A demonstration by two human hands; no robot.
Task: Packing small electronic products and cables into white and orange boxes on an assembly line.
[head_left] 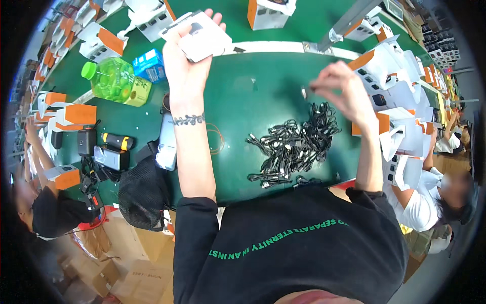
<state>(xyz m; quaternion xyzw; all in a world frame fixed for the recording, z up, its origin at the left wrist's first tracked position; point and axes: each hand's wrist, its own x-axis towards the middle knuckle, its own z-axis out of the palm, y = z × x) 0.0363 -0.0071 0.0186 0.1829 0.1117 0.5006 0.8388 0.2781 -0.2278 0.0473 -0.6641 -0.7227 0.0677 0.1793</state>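
My left hand (186, 71) is raised over the far part of the green table (243, 101), palm up. Its fingers and thumb hold flat white packaging (206, 41) with a dark printed picture; whether it is one piece or a stack, I cannot tell. Over the table's right side hovers my right hand (345, 91), slightly blurred, with thumb and fingertips drawn together in a pinch. A small silver-and-white piece (304, 92) shows beside the fingertips, and whether they hold it is unclear. Below that hand lies a pile of bundled black cables (296, 147) with metal plugs.
White-and-orange boxes (392, 66) crowd the right side. A green bottle (114, 83) and a blue carton (149, 66) stand left of my forearm. A phone (167, 142), a black mesh bag (142, 192) and a metal post (349, 23) are near. Other people work on both sides.
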